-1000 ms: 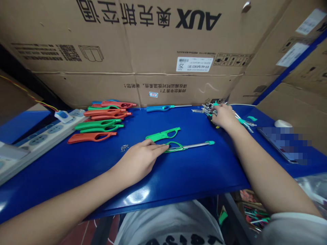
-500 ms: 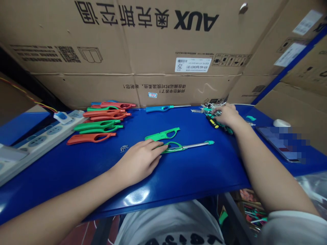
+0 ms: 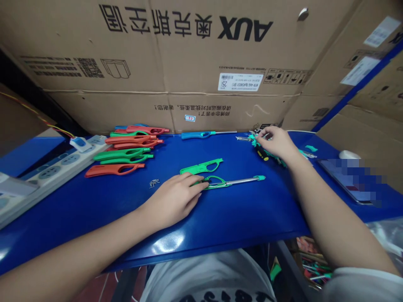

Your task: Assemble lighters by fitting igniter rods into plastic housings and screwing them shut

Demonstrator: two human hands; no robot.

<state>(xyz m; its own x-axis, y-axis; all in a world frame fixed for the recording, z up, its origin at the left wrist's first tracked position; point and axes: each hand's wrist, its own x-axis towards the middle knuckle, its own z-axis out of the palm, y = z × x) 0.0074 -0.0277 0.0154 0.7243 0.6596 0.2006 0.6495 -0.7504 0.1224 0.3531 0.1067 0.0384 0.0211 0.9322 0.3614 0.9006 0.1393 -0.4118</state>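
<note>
My left hand (image 3: 178,197) is closed on the handle of an opened green gas lighter (image 3: 220,183), pressing it to the blue table. The lighter's metal tube points right and ends in a teal tip. Just beyond it lies a loose green casing half (image 3: 203,166). My right hand (image 3: 275,141) is above a pile of small teal and metal parts (image 3: 253,139), thumb and fingertips pinched together. What they hold, if anything, is too small to make out. Below that hand lies a black-and-yellow screwdriver (image 3: 262,154), partly hidden.
Red, green and blue lighter casings (image 3: 126,142) are stacked at the left beside a white power strip (image 3: 59,167). Small screws (image 3: 154,183) lie near my left wrist. A blue lighter (image 3: 198,135) rests by the cardboard wall (image 3: 132,100). A phone (image 3: 341,180) is at the right.
My right hand has shifted slightly left over the pile, and its fingers have drawn into a pinch. My left hand stays on the green lighter. The whole view has shifted a little.
</note>
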